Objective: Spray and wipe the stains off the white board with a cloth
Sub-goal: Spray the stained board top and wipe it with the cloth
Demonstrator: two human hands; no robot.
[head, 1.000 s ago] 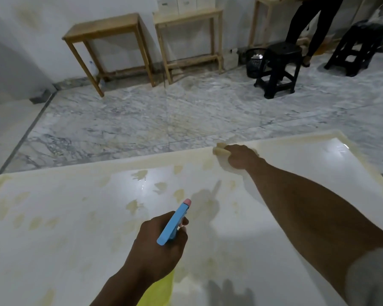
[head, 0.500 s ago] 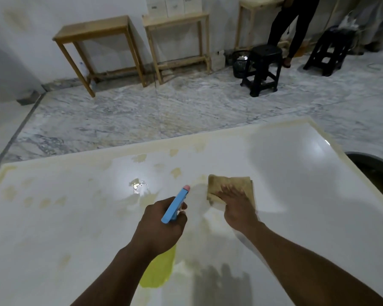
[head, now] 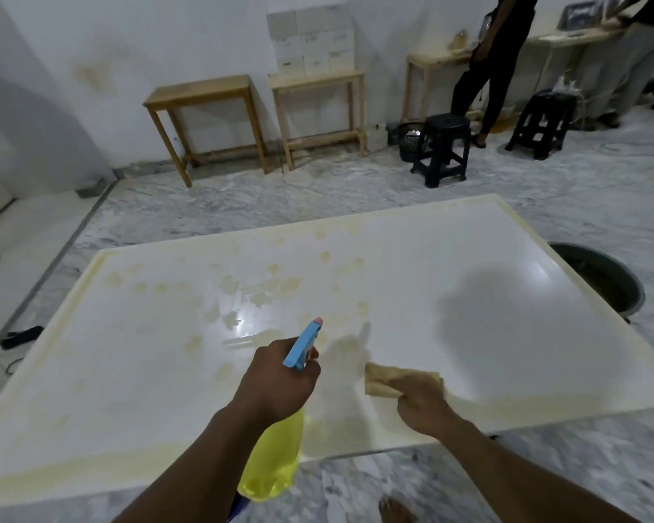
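A large white board lies flat on the marble floor, with yellowish stains scattered over its middle and left. My left hand grips a yellow spray bottle with a blue trigger head pointing toward the board's centre. My right hand presses a tan cloth onto the board near its front edge. The right part of the board looks free of stains and glossy.
A dark round basin sits on the floor just off the board's right edge. Wooden tables stand against the far wall, with black stools and a person in dark clothes at the back right. A dark object lies left of the board.
My right hand has dragged the cloth from the board's far edge back to its near edge. The view has pulled back. My left hand still holds the bottle.
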